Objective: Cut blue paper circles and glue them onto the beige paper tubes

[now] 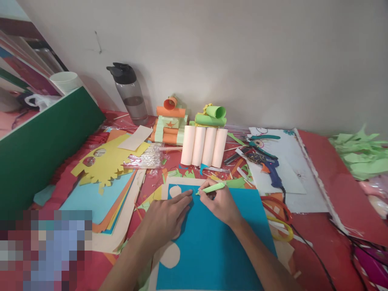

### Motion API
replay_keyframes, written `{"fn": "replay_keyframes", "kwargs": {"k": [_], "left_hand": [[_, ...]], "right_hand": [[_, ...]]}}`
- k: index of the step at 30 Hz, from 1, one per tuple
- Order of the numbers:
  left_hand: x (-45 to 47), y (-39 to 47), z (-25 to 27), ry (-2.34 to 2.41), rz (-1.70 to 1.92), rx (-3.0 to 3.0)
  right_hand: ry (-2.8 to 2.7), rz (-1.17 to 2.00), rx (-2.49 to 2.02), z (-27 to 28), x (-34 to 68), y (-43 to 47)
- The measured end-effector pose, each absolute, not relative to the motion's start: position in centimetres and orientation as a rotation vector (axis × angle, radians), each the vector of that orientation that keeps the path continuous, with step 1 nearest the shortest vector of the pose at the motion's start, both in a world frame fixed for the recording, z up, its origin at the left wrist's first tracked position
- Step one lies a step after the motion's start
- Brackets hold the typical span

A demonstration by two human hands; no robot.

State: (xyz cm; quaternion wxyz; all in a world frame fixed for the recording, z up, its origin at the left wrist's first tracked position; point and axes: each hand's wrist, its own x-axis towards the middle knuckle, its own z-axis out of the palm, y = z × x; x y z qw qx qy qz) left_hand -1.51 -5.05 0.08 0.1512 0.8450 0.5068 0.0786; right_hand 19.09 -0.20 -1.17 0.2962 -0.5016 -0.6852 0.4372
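A blue sheet of paper (224,250) with round holes along its left side lies on a pale peach sheet (153,268), which shows through the holes. My right hand (220,204) grips a light green marker (214,187), its tip touching the blue sheet near the far edge. Flat on the same sheet, my left hand (168,214) rests with fingers stretched out, fingertips close to the marker tip. Just beyond stand several peach paper tubes (204,146) joined side by side. Behind them sit an orange and green rolled-paper model (170,125) and green paper rolls (210,119).
Coloured sheets (93,198) and a cut yellow sheet (104,155) lie left, beside a green board (57,133). A water bottle (130,95) stands by the wall. Right are a glue gun (271,167), pliers (266,141), scissors (286,230) and a black cable (315,256).
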Motion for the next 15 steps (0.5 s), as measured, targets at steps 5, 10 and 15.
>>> {"fn": "replay_keyframes", "kwargs": {"k": [5,10,15], "left_hand": [[-1.71,-4.90,0.15,1.468,0.245,2.344],[-2.03,-4.47,0.38,1.441,0.290,2.251],[-2.17,-4.04,0.75,1.438,0.268,2.181]], "right_hand": [[-1.846,1.208,-1.318,-1.17,19.19,-0.24],[-1.812,1.224,-1.315,-1.29,19.25,-0.24],[-1.837,1.248,-1.307,-1.09,19.22,-0.32]]}}
